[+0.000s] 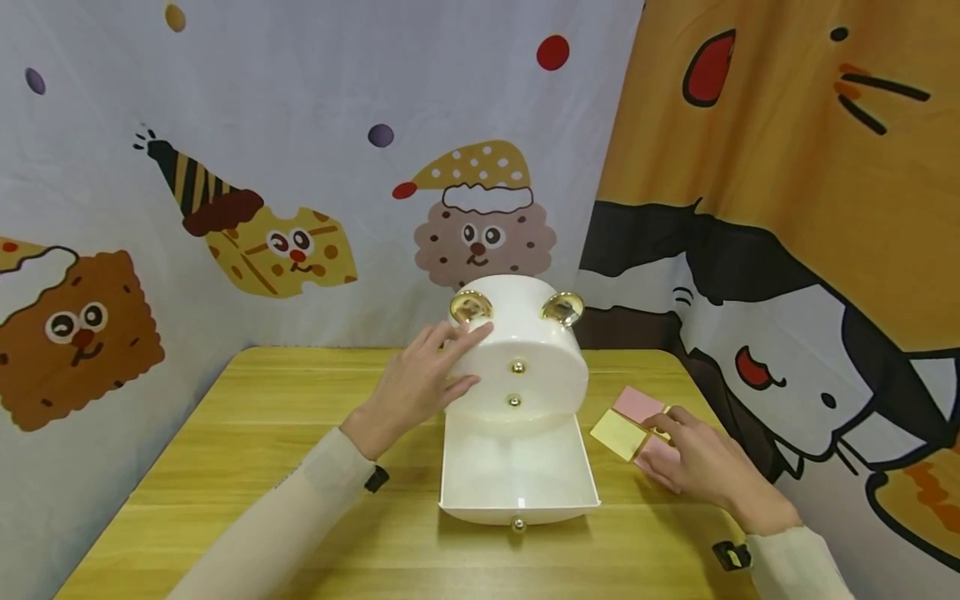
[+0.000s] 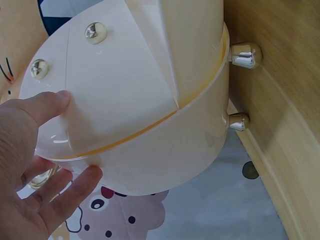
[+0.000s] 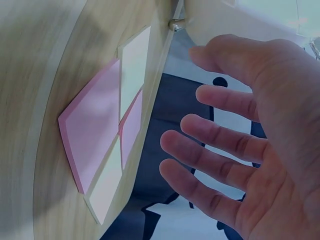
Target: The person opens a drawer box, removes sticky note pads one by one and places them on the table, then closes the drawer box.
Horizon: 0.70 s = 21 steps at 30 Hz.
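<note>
A glossy white storage box (image 1: 517, 325) with gold ears and round gold knobs stands on the table. Its lowest drawer (image 1: 517, 475) is pulled out toward me, and nothing shows inside. My left hand (image 1: 420, 375) touches the box's upper left, thumb on the front face (image 2: 125, 85) and fingertips along the curved side (image 2: 165, 150). To the right of the box, several pink and yellow sticky note pads (image 1: 618, 435) lie side by side. My right hand (image 1: 705, 458) hovers by them with fingers spread; a visible gap separates it from the pads (image 3: 95, 125) in the right wrist view.
The wooden table (image 1: 300, 467) has rounded back corners. Behind it hangs a white cloth (image 1: 300, 108) with cartoon prints, and an orange and black printed cloth (image 1: 787, 250) hangs along the right. The open drawer's gold knob (image 1: 518, 525) juts toward the front edge.
</note>
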Tool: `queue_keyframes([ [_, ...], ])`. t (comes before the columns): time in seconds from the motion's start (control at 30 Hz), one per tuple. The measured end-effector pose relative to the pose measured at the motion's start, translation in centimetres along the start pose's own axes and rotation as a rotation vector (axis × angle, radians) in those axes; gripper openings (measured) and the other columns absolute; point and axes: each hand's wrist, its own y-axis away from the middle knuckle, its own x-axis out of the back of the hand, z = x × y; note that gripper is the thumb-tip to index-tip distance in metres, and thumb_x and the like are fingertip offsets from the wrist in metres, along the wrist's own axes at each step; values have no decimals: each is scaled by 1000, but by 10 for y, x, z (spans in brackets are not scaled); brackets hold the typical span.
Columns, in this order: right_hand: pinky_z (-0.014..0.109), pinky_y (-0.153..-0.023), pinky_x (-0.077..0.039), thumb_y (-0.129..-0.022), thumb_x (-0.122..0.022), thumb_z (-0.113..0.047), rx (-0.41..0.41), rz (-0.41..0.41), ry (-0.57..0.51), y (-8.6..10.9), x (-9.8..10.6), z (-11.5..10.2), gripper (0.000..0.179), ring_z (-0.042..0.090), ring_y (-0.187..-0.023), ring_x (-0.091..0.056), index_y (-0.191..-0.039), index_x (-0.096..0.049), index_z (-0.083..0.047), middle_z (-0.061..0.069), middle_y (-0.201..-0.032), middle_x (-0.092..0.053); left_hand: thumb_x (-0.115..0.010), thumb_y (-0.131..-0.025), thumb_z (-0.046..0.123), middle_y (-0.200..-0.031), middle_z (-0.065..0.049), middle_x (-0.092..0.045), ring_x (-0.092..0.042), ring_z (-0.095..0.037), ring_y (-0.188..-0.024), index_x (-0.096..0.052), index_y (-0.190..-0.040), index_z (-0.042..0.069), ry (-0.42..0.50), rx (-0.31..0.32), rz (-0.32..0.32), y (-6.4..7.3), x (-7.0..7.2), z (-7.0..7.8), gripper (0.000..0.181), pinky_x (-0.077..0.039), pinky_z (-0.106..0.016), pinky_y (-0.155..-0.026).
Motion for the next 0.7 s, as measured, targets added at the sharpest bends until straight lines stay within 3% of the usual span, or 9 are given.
queue_keyframes([
  [0.3, 29, -65, -59, -95, -98, -31, 40, 64, -55, 1, 1, -8, 41, 18, -90, -76, -129, -84, -15, 6, -115, -78, -93, -103, 38, -130, -6, -67, -66, -22, -102, -52, -176, 31, 8, 3, -1, 1, 0, 0, 84, -49, -22, -54],
  [0.53, 35, -67, -64, -96, -97, -27, 29, 34, -64, 3, 4, -18, 40, 20, -93, -80, -132, -82, -16, 7, -124, -79, -92, -105, 37, -131, -7, -67, -66, -22, -103, -51, -177, 31, 17, 8, -6, 2, -1, 0, 84, -50, -21, -55],
  [0.7, 32, -68, -62, -96, -96, -26, 38, 50, -61, 4, 6, -26, 38, 19, -96, -80, -131, -81, -18, 3, -126, -78, -92, -104, 37, -130, -8, -67, -66, -22, -102, -51, -177, 30, 14, 6, -3, 2, -1, 1, 84, -51, -21, -55],
])
